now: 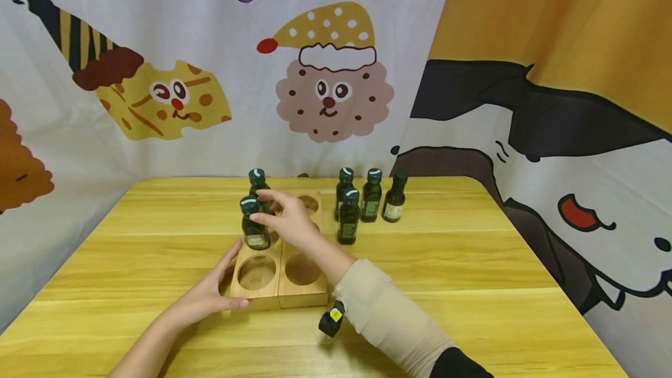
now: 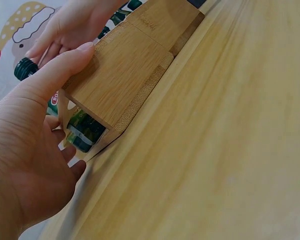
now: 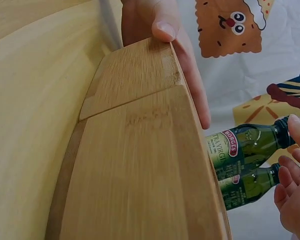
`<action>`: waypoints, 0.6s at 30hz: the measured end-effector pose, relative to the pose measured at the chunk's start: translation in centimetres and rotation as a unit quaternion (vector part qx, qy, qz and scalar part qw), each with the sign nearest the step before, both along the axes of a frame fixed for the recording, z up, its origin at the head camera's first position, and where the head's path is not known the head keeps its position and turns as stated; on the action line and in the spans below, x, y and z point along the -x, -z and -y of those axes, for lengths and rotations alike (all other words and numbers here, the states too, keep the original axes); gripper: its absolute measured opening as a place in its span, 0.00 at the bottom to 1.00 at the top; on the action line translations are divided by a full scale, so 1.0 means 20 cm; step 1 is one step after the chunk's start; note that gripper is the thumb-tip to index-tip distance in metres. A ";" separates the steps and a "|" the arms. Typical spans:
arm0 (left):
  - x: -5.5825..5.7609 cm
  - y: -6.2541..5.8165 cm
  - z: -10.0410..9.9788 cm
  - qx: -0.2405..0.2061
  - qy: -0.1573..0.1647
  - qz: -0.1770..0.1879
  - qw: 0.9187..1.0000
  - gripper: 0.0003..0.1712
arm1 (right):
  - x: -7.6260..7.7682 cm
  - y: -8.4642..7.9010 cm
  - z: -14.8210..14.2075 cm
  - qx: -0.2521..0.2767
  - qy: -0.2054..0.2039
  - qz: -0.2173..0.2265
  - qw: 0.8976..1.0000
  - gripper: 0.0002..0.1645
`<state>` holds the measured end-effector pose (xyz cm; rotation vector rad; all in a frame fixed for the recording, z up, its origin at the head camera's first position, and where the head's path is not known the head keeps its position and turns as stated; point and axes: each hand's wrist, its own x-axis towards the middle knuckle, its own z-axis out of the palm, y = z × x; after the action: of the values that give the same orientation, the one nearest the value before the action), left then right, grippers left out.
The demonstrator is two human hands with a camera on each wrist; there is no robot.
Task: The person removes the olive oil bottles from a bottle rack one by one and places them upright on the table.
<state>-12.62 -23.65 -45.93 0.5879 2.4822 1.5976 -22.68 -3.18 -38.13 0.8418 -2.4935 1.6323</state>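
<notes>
A wooden holder (image 1: pixel 303 299) with round holes stands on the table. My left hand (image 1: pixel 212 290) grips its near left corner, thumb on the front face and fingers along the side. A green olive oil bottle (image 1: pixel 256 232) with a dark cap stands upright in the left row; another olive oil bottle (image 1: pixel 257 178) stands behind it. My right hand (image 1: pixel 291 220) is over the holder, thumb and index finger apart beside the nearer bottle's cap. In the right wrist view, the thumb is at the cap (image 3: pixel 284 131) and the other fingers are loosely bent.
Several more small bottles stand right of the holder, among them a nearer olive oil bottle (image 1: pixel 349 220) and a slimmer dark bottle (image 1: pixel 395 197). The wooden table (image 1: pixel 446 308) ends at a printed curtain (image 1: pixel 210 156). A black strap (image 1: pixel 332 319) hangs by my right wrist.
</notes>
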 end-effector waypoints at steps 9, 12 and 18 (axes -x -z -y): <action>0.00 0.01 0.01 0.002 0.004 -0.003 1.000 0.65 | 0.01 0.02 0.06 0.005 -0.004 0.009 1.000 0.30; 0.00 0.01 0.01 0.000 0.004 0.001 1.000 0.65 | 0.01 0.02 0.07 0.010 -0.001 0.015 1.000 0.29; 0.00 0.00 0.00 0.002 0.006 0.006 1.000 0.65 | 0.00 0.02 0.08 0.021 0.002 0.014 1.000 0.26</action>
<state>-12.54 -23.68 -45.93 0.5892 2.4675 1.5862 -22.65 -4.82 -38.60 0.8147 -2.4674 1.7002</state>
